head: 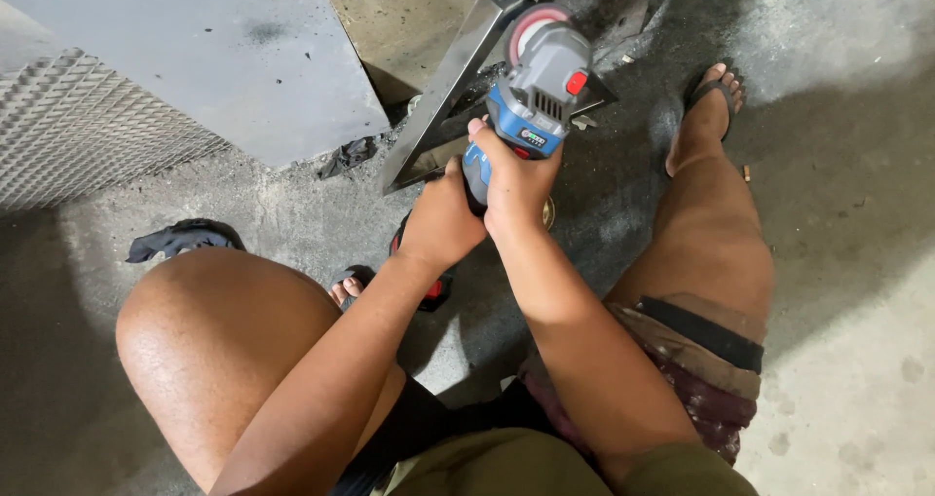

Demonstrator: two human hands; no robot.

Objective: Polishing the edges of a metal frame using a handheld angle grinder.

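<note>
An angle grinder (534,96), blue and grey, was gripped by both hands: the right hand (516,179) was wrapped around its body, the left hand (443,218) closed on the rear handle. Its disc was held at a shiny metal frame (443,92) lying on the concrete floor (857,262); contact could not quite be made out. Grinding appeared to be under way, and steady pressure along the edge would be called for.

Two hands, left (443,218) and right (516,179), one angle grinder (536,92), one metal frame (438,96), two sandalled feet.
</note>
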